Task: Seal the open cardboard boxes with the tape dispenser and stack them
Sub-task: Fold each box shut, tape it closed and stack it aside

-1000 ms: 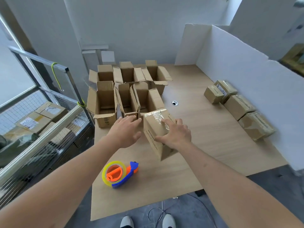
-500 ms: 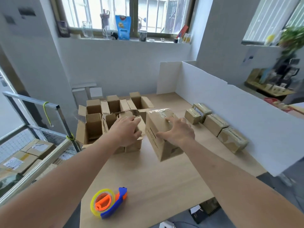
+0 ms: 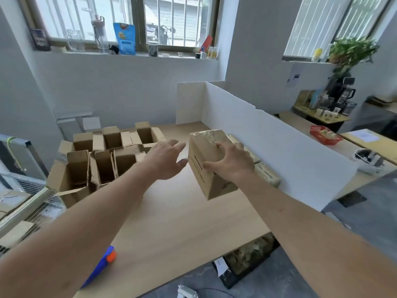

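A taped cardboard box hangs tilted above the wooden table, right of centre. My right hand grips it from the near side, fingers spread over its top and thumb on its front face. My left hand hovers just left of the box with straight fingers, apart from it. Several open boxes stand in rows at the table's left. Sealed boxes lie along the white partition, mostly hidden behind my right hand. Only the blue and orange handle of the tape dispenser shows beside my left forearm.
A white foam partition walls the table's right and back. A metal cage cart with boxes stands left of the table. Beyond the partition are desks with a red basket. The window sill holds bottles and a blue bag.
My right hand has lifted the taped box and carried it right toward the sealed boxes. My left hand has come off the box. The camera has tilted upward.
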Motion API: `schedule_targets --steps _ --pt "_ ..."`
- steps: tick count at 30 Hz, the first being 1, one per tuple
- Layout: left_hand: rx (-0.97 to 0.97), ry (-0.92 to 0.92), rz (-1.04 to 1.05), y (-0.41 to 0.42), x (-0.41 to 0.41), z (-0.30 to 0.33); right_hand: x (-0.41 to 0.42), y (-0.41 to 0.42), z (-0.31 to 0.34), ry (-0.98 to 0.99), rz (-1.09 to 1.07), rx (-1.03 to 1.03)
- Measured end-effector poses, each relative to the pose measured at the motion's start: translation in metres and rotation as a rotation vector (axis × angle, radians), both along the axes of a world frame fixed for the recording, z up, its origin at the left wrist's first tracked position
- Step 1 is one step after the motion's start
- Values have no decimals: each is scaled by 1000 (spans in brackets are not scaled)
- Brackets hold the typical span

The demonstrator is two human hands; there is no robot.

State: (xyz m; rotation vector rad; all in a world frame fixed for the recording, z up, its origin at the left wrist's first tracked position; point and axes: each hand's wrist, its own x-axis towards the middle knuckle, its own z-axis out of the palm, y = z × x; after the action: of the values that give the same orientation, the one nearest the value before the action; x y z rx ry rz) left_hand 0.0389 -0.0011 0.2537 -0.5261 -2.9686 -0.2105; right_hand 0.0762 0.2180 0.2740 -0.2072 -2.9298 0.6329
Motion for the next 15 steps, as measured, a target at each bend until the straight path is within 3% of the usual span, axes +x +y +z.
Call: schedule_targets --steps 15 --pt "-16 -91 -50 150 -65 -30 -55 144 -29 -31 -32 35"
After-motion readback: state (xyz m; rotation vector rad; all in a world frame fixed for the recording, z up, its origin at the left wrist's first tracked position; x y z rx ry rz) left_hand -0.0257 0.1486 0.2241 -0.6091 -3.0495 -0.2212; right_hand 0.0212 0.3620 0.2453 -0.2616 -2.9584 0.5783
